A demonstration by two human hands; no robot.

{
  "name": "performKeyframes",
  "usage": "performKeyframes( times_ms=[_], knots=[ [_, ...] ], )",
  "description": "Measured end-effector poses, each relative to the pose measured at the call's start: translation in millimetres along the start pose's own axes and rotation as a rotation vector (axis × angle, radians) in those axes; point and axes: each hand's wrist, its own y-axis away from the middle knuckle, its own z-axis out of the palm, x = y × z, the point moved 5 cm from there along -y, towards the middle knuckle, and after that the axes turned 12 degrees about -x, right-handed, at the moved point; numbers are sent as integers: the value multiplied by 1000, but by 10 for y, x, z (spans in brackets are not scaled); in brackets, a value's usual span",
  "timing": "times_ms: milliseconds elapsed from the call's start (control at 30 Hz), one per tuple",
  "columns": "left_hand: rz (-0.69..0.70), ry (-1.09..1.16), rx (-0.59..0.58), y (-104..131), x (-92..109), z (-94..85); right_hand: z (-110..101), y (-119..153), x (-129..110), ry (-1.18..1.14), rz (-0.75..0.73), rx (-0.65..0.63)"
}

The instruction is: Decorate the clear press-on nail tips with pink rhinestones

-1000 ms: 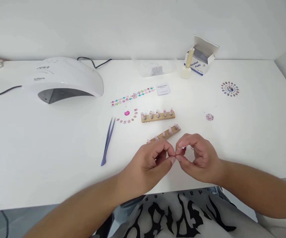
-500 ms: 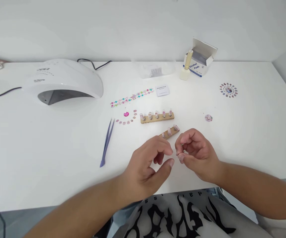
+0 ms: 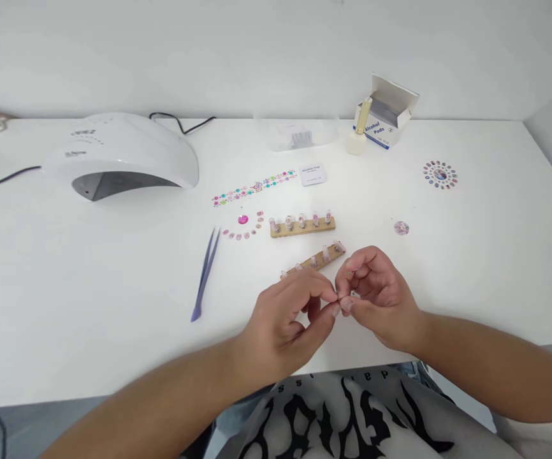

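My left hand (image 3: pixel 292 319) and my right hand (image 3: pixel 381 299) meet at the fingertips near the table's front edge. Each one pinches with thumb and forefinger at the same spot; something tiny and dark shows between them, too small to name. Just beyond the left hand, a wooden strip (image 3: pixel 336 251) carrying several false nail tips on small stands lies slanted, partly covered by that hand. A second wooden nail stand (image 3: pixel 303 229) with a row of decorated nail tips is behind it. Blue-purple tweezers (image 3: pixel 205 275) lie to the left.
A white nail lamp (image 3: pixel 135 150) stands at the left. Rhinestones (image 3: pixel 243 220), flower stickers (image 3: pixel 257 187) and an alcohol pad packet (image 3: pixel 313 174) lie mid-table. Behind are a polish bottle (image 3: pixel 356 141) and an alcohol pads box (image 3: pixel 385 124). Round sticker pieces (image 3: pixel 440 174) lie at the right.
My left hand's thumb and forefinger have closed and moved right to meet the right fingertips. More of the slanted wooden strip shows. My right hand is nearly still.
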Motion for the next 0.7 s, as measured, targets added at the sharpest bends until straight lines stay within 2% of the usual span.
performKeyframes(
  times_ms=[300, 700],
  knots=[
    [19, -58, 27, -2, 17, 10, -1, -11, 33, -73, 36, 13],
    [29, -266, -42, 45, -63, 71, 8, -3, 42, -43, 65, 26]
  ],
)
